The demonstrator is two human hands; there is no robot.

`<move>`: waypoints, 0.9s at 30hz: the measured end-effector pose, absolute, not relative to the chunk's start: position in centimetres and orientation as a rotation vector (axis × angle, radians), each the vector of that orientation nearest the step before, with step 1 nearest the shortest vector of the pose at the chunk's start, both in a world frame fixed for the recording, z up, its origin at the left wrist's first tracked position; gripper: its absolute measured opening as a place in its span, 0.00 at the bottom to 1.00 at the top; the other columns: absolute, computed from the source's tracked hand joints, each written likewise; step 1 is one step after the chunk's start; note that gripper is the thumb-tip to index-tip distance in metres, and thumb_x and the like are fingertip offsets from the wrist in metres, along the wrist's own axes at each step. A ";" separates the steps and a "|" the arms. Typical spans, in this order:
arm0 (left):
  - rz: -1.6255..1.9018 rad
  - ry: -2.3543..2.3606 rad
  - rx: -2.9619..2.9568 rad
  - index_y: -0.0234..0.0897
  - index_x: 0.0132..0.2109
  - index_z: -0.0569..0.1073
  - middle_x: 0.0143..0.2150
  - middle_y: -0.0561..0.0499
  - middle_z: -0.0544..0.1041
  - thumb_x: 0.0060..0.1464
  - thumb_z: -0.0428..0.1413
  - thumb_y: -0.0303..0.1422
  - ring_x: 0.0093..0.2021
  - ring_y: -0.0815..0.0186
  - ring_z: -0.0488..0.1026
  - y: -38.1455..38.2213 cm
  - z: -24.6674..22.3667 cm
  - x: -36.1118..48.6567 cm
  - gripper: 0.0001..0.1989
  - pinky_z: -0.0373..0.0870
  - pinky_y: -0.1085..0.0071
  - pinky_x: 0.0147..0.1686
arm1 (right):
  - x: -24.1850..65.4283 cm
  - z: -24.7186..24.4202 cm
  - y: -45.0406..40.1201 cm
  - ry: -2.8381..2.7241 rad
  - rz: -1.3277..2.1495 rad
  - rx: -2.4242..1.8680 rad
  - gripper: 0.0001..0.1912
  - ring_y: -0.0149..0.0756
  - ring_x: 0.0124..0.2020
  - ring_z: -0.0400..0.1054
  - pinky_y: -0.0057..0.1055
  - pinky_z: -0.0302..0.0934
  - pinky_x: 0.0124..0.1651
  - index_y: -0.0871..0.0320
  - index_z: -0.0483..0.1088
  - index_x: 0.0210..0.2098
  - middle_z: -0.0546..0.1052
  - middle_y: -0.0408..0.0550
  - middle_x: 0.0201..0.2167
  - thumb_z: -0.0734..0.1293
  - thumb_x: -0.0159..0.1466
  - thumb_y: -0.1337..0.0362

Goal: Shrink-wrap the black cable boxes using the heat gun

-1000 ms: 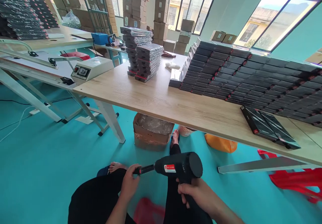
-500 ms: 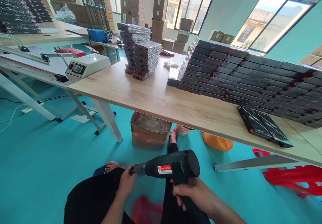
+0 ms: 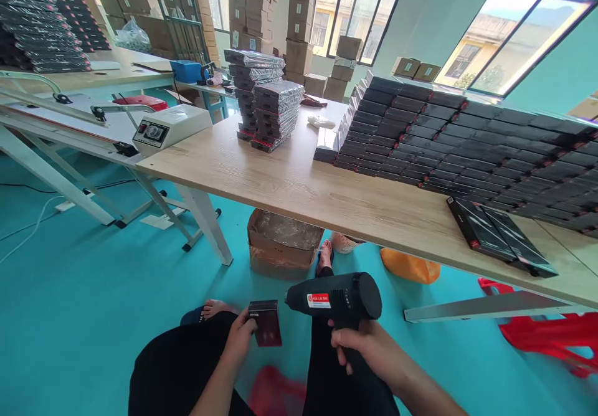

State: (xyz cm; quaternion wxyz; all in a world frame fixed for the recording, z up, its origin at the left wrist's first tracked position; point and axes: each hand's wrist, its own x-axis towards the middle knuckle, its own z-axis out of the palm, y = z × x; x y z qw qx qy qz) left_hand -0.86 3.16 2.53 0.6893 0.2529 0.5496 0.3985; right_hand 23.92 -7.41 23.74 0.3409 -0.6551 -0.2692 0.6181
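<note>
My right hand is wrapped round the handle of a black heat gun with a red and white label. The gun's nozzle points left. My left hand grips the left edge of a small flat box, dark red-brown on its face with a dark upper edge. The box hangs above the floor between my knees. A gap separates it from the nozzle tip. The fingertips behind the box are hidden.
On the wooden table stand a large wall of black boxes, two film-wrapped stacks and loose black boxes. A sealing machine is at left. Underneath are a carton of clear film and an orange bag.
The small box has turned so its broad reddish face shows, where before mostly a thin dark edge did. The heat gun has shifted slightly right, away from the box.
</note>
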 end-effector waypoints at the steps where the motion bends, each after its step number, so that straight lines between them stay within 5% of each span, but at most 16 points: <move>1: 0.890 1.206 0.522 0.37 0.29 0.76 0.24 0.54 0.73 0.29 0.57 0.27 0.28 0.63 0.69 3.1 2.4 -0.8 0.12 0.64 0.70 0.29 | 24.0 24.0 -7.2 -0.683 1.637 -1.671 0.18 0.31 0.21 0.64 0.31 0.62 0.27 0.60 0.72 0.37 0.72 0.40 0.18 0.70 0.50 0.57; 9: 0.762 1.131 0.255 0.38 0.29 0.74 0.22 0.52 0.73 0.39 0.56 0.30 0.21 0.62 0.68 2.7 3.9 -0.3 0.05 0.64 0.67 0.24 | 22.5 25.4 -5.9 -0.731 1.734 -1.521 0.16 0.31 0.21 0.66 0.30 0.61 0.24 0.60 0.71 0.35 0.73 0.40 0.22 0.72 0.48 0.60; 17: 0.808 1.043 0.045 0.39 0.29 0.70 0.23 0.51 0.74 0.44 0.54 0.27 0.26 0.59 0.75 3.3 5.2 -0.9 0.03 0.72 0.64 0.31 | 22.5 23.6 -9.0 -0.820 1.878 -1.610 0.13 0.32 0.20 0.64 0.30 0.61 0.25 0.59 0.71 0.34 0.69 0.37 0.16 0.69 0.49 0.61; 27: 0.875 1.089 0.025 0.38 0.34 0.73 0.23 0.51 0.73 0.45 0.53 0.28 0.31 0.54 0.78 3.8 4.8 -1.1 0.07 0.74 0.61 0.32 | 24.2 21.6 -13.4 -0.771 1.897 -1.760 0.13 0.39 0.30 0.70 0.34 0.61 0.34 0.57 0.76 0.37 0.76 0.45 0.26 0.73 0.51 0.62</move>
